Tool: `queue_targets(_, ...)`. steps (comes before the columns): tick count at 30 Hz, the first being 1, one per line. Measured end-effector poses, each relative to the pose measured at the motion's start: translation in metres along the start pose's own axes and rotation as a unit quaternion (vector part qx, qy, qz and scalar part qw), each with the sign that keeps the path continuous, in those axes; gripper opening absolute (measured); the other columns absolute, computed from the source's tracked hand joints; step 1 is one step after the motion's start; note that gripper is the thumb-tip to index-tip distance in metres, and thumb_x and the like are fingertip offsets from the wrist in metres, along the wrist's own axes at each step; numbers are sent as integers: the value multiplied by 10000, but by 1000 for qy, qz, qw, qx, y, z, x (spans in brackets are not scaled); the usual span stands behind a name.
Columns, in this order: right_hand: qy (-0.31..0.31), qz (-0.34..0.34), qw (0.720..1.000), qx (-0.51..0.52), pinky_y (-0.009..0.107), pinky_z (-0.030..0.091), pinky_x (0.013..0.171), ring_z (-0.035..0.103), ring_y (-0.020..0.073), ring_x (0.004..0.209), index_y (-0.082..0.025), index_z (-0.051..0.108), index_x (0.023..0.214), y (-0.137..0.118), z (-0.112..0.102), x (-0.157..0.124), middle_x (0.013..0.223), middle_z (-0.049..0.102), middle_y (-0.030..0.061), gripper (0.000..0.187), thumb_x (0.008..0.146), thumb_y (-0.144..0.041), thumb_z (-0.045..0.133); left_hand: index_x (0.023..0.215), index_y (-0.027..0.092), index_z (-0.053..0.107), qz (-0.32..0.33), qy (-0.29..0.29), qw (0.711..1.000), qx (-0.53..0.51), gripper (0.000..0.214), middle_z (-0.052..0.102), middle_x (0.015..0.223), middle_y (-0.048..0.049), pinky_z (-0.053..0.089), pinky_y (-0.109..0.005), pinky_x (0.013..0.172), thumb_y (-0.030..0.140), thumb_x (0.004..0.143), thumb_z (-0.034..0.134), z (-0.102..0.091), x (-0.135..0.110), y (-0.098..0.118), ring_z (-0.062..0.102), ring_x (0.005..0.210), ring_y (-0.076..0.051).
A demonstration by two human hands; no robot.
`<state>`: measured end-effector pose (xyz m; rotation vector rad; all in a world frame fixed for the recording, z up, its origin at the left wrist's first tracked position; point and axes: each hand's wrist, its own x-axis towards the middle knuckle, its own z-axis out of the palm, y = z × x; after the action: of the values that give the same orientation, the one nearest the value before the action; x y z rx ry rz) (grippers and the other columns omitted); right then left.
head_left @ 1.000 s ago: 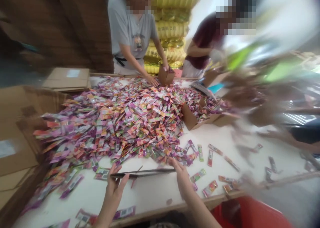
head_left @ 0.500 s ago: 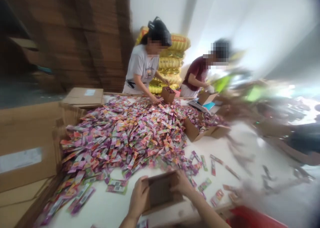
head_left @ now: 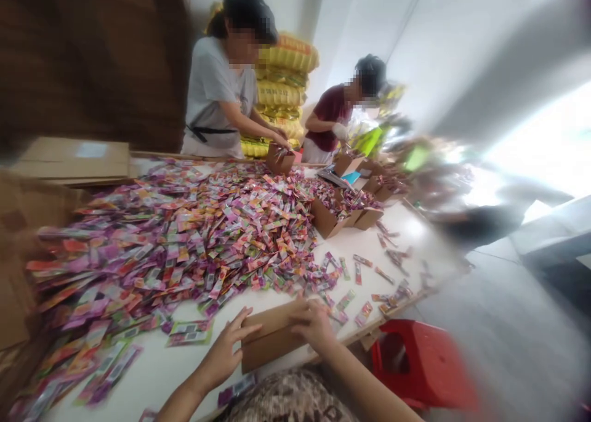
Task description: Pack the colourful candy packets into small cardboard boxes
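Observation:
A small brown cardboard box (head_left: pixel 272 342) stands at the near edge of the white table (head_left: pixel 161 379), its front panel facing me and its inside hidden. My left hand (head_left: pixel 226 351) is at the box's left end, fingers spread and their tips touching the cardboard. On the right, my right hand (head_left: pixel 316 326) curls its fingers over the upper edge and holds the box there. Just beyond lies a large pile of small purple and orange printed sachets (head_left: pixel 207 237). A few green-edged sachets (head_left: pixel 189 333) lie left of the box.
Across the table, a person in a grey shirt (head_left: pixel 221 83) reaches into a small box (head_left: pixel 279 158); another in dark red (head_left: pixel 330 117) works beside them. Open cartons of sachets (head_left: pixel 330 219) stand right of the pile. A red stool (head_left: pixel 429 360) is below the table's right edge.
The box's dark open inside faced me before; now its front panel shows. My left hand has loosened from a grip to spread fingers. The view has swung right, bringing the red stool into sight.

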<state>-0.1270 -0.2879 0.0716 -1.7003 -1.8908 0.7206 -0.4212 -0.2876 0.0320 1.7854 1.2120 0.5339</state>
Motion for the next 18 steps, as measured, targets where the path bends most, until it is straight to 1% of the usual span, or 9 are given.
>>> queue_targets(3, 45, 20, 998, -28, 420, 469, 898, 550, 275, 995, -273, 823, 832, -2, 19, -2, 968, 650, 63, 148, 739, -159, 802, 1094, 288, 723, 4, 27, 991, 134, 271, 570, 1463, -103, 93, -627, 1267, 313, 852, 604, 7, 5, 27, 431, 1447, -320)
queue_targets(6, 33, -49, 993, -98, 482, 444, 937, 503, 317, 1099, -289, 786, 1063, 3, 32, -14, 1166, 623, 97, 302, 818, -148, 679, 937, 211, 710, 8, 96, 964, 248, 222, 629, 1322, -189, 127, -632, 1257, 405, 835, 680, 37, 18, 45, 568, 1299, -345)
queue_targets(9, 5, -88, 987, -137, 528, 426, 951, 475, 345, 1147, -301, 718, 1225, 10, 39, -22, 1253, 586, 123, 442, 816, -153, 637, 1101, 262, 709, 43, 92, 950, 294, 265, 542, 1467, -205, -6, -722, 1208, 392, 914, 573, 61, 27, 46, 478, 1400, -361)
queue_targets(11, -11, -70, 989, -129, 520, 429, 927, 491, 334, 1110, -290, 769, 1104, 12, 36, -14, 1175, 607, 118, 347, 803, -169, 648, 1353, 340, 604, 58, 34, 950, 306, 607, 369, 1606, -221, -59, -763, 1163, 473, 776, 736, 66, 29, 44, 298, 1501, -440)
queue_targets(13, -52, -52, 995, -62, 499, 433, 936, 531, 299, 1037, -271, 813, 882, 17, 24, 9, 1025, 643, 92, 163, 782, -222, 694, 1498, 412, 425, 24, -33, 949, 312, 1103, 270, 1645, -239, -23, -768, 1150, 452, 507, 906, 61, 31, 42, 208, 1508, -515)
queue_targets(14, -86, -39, 996, 4, 481, 445, 942, 559, 277, 989, -264, 815, 810, 23, 16, 26, 955, 661, 77, 105, 770, -262, 718, 1504, 433, 396, -4, -52, 950, 308, 1204, 281, 1641, -238, 17, -752, 1158, 399, 425, 929, 56, 32, 42, 216, 1500, -526)
queue_targets(15, -117, -15, 989, 87, 461, 464, 945, 588, 258, 951, -263, 818, 807, 31, 5, 46, 917, 680, 63, 109, 763, -314, 733, 1484, 445, 423, -35, -52, 954, 294, 1186, 323, 1627, -227, 64, -724, 1170, 358, 410, 921, 49, 32, 41, 250, 1493, -517)
queue_targets(16, -136, 21, 976, 171, 443, 486, 942, 615, 248, 933, -262, 822, 871, 42, -6, 69, 918, 702, 56, 182, 755, -376, 741, 1448, 444, 484, -71, -26, 962, 263, 1090, 383, 1602, -208, 120, -694, 1178, 351, 443, 895, 41, 32, 40, 299, 1480, -498)
queue_targets(18, -116, 122, 945, 282, 420, 533, 898, 654, 257, 944, -235, 787, 1080, 75, -28, 119, 1014, 726, 73, 448, 719, -496, 743, 1371, 437, 592, -183, 120, 967, 129, 902, 504, 1528, -140, 231, -647, 1179, 428, 506, 847, 22, 31, 36, 363, 1458, -467)
